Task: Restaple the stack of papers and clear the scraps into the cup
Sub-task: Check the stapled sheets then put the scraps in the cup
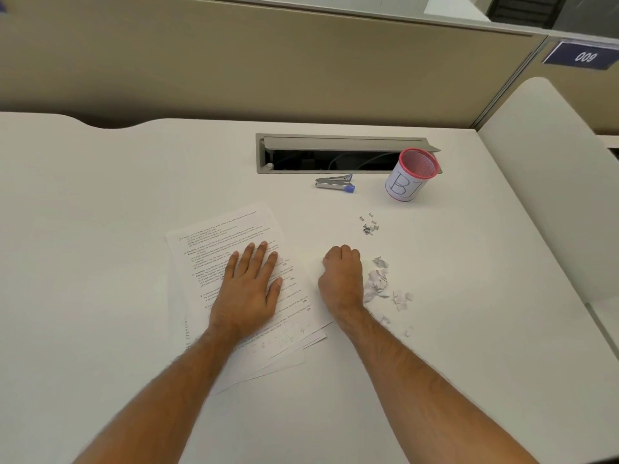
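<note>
While the left hand (249, 289) lies flat with straight fingers on the fanned stack of printed white papers (231, 249), the right hand (341, 279) rests clenched on the white surface (100, 229); whether it holds anything I cannot tell. Torn white paper scraps (378, 283) lie at its 3 o'clock, loose metal staples (369, 224) at 1 o'clock. Farther toward 1 o'clock stands the pink-rimmed mesh cup (410, 177); at 12 o'clock lies the silver stapler with blue tips (335, 184).

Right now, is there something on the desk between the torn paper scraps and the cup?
Yes, partly. A small pile of loose staples lies on the desk between the paper scraps and the cup. The stapler lies off to the left, out of that line.
</note>
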Demonstrator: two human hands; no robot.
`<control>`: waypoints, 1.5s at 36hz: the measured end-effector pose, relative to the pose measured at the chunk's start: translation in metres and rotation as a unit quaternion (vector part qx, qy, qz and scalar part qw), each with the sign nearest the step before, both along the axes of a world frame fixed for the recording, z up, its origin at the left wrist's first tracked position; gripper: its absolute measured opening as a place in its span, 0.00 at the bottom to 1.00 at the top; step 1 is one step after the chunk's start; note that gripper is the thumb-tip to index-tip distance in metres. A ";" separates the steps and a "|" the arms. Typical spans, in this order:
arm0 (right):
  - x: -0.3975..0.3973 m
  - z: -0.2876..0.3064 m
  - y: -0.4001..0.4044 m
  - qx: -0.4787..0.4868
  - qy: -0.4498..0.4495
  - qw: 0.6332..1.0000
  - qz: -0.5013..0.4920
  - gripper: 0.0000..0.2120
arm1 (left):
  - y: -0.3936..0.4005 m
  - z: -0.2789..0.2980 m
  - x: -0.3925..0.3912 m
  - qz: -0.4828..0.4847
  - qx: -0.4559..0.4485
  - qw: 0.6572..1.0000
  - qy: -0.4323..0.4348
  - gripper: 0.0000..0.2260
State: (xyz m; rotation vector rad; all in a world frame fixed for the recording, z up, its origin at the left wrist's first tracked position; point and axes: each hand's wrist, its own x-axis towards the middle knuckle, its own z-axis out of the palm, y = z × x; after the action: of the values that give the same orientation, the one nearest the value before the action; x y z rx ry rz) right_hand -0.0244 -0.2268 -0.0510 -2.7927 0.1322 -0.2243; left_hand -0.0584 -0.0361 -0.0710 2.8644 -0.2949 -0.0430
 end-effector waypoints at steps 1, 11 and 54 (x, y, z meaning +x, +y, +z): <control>0.000 0.000 0.001 -0.011 0.003 1.000 -0.001 0.11 | 0.000 0.000 0.000 0.000 0.001 1.000 0.000 0.28; 0.005 0.001 -0.003 0.027 0.051 0.998 0.016 0.15 | 0.001 0.000 -0.001 0.000 0.004 1.000 -0.002 0.28; 0.125 0.107 -0.107 0.248 -0.077 0.958 -0.123 0.09 | -0.104 0.111 0.114 0.040 -0.168 0.985 0.012 0.13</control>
State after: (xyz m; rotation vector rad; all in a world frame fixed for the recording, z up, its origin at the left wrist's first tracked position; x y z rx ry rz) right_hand 0.1004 -0.3335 0.0565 -2.2466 0.4357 -0.4065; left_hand 0.0559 -0.1397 0.0402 2.5359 -0.1638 -0.0112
